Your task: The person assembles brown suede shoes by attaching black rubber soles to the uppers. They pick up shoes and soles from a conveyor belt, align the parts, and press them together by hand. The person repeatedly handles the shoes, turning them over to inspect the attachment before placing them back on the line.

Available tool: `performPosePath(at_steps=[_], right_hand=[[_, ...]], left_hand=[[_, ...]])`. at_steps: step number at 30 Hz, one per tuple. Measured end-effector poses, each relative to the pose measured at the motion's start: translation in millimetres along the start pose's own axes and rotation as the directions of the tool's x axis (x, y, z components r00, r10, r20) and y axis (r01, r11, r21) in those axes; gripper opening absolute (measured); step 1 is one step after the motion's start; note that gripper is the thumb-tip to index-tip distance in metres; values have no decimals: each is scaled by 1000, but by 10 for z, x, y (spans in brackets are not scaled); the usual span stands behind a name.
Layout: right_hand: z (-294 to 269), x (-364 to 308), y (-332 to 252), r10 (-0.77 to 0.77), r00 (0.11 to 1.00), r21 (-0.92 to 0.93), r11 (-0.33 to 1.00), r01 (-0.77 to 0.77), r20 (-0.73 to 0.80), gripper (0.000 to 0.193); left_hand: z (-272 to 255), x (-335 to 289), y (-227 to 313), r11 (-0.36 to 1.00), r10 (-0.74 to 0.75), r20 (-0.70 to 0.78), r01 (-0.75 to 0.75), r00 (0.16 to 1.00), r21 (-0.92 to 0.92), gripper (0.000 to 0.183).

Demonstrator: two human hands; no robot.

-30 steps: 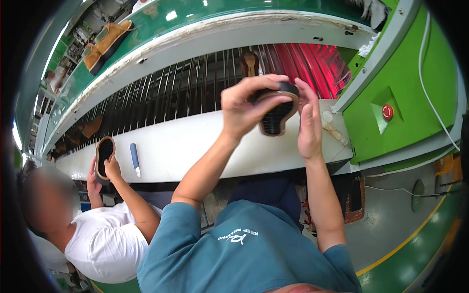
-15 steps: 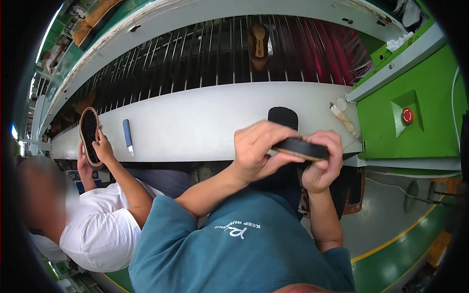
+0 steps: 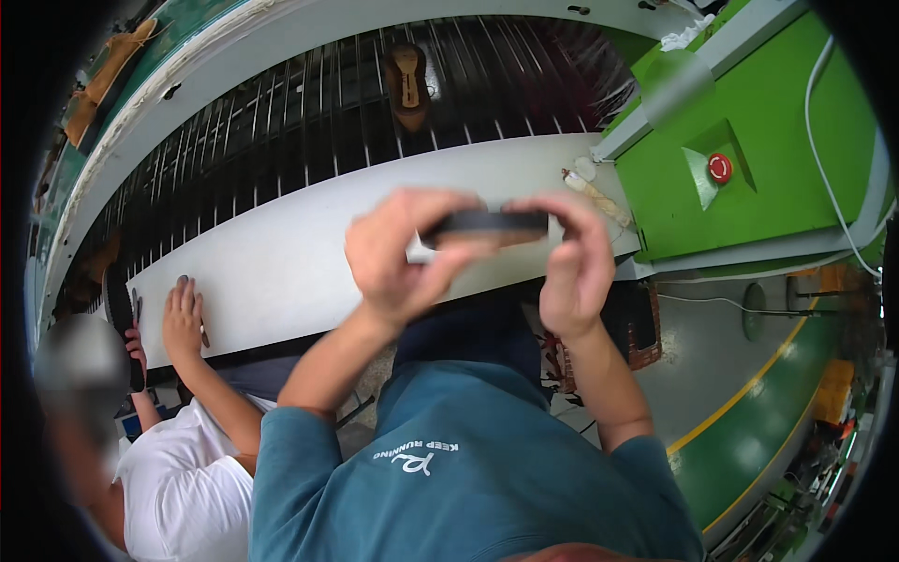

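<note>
In front of my chest, above the white bench, a black shoe sole with a tan lower edge is held nearly edge-on, blurred by motion. My left hand grips its left end, thumb below and fingers over the top. At the other end my right hand curls its fingers along the far side, its thumb standing apart from the sole. Just behind the sole a small dark patch shows between my hands; its kind is mostly hidden.
The white bench borders a conveyor of metal rods carrying a brown shoe. A pale wrapped stick lies near the green machine housing with its red button. At left, a co-worker's hand covers a knife; their other holds a black sole.
My view has swung right. My hands have raised the sole away from my body and levelled it. The co-worker has lowered one hand onto the knife on the bench.
</note>
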State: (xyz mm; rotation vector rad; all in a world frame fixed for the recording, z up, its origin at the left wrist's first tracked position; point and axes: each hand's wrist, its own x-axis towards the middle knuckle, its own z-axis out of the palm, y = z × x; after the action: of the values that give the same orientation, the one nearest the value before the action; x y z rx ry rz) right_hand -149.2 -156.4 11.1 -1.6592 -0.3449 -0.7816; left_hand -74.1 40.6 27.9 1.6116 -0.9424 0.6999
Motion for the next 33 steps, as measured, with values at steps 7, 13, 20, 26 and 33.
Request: performPosePath(at_steps=[7,13,20,26,33], right_hand=[[-151,801,1154,359,930,-106,924,-367,-85,43],[-344,1545,2897,409,897,-633,653,-415,-166,63],[-1416,2361,4117,-111,944,-943,92,320,310,62],[-1625,2491,4262,312,931,-979,7,-203,-191,61],[-1575,2660,4225,451,829,-933,-23,-360,-331,60]], left_hand=[[332,442,-984,616,-659,263,706,704,-349,28],[689,-315,-1949,629,-749,211,774,628,-69,44],[730,-253,-1811,682,-713,256,731,653,32,38],[752,-236,-1820,704,-699,256,706,667,81,36],[727,-231,-1814,721,-681,246,690,690,58,35]])
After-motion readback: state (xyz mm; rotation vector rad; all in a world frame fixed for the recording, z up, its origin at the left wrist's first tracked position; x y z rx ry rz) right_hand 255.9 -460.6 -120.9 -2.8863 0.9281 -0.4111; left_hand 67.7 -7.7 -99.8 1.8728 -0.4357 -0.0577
